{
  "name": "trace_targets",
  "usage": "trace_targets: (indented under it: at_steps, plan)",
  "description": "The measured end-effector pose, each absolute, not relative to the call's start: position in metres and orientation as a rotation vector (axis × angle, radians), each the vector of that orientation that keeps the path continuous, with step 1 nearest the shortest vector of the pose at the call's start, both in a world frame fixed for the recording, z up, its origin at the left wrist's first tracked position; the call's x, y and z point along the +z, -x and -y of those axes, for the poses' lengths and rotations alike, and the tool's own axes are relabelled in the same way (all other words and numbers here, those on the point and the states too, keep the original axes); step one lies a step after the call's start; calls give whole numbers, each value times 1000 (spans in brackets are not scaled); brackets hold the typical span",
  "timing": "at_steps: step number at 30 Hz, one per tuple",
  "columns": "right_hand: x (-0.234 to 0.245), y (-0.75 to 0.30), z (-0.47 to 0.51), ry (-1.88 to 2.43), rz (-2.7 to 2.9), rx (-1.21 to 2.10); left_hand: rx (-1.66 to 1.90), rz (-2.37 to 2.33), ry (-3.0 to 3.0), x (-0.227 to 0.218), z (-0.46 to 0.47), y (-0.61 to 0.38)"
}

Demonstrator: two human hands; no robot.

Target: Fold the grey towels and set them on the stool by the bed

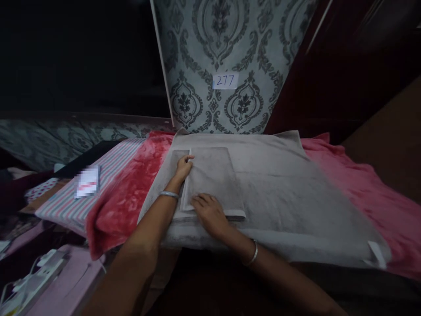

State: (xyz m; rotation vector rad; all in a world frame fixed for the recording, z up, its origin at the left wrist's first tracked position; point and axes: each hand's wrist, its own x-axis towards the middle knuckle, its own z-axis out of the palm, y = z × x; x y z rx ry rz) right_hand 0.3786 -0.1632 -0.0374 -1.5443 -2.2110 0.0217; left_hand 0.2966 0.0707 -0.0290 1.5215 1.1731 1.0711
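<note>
Bearing down on the folded gray towel (215, 173) with two hands, seemingly to keep layers flat and edges aligned. Set on the left part of a larger gray towel (283, 197), spread wide over a red plush blanket (126, 193), probably for a smooth base. Reaching with the left hand (183, 168) to the upper layer's left edge, with thumb and forefinger slightly curled (cannot tell whether pinching fabric or merely resting). Lying palm-down with the right hand (210, 215) near the close left corner, with fingers extended, gripping nothing visible, perhaps for smoothing.
</note>
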Motion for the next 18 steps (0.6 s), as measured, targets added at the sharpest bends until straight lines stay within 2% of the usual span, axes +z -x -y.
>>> trace_targets:
  at_steps: [6, 9, 13, 18]
  plan:
    - [-22, -397, 159, 1440, 2271, 152, 1156, -1287, -1655, -12, -60, -298]
    - [-16, -418, 149, 1559, 2157, 114, 1189, -1186, -1872, -2, -49, -303]
    - [-24, -433, 142, 1708, 2198, 78, 919, -913, -2134, -7, -35, -313]
    - [-34, -433, 146, 1689, 2286, 176, 729, -1011, -2119, -25, -36, -315]
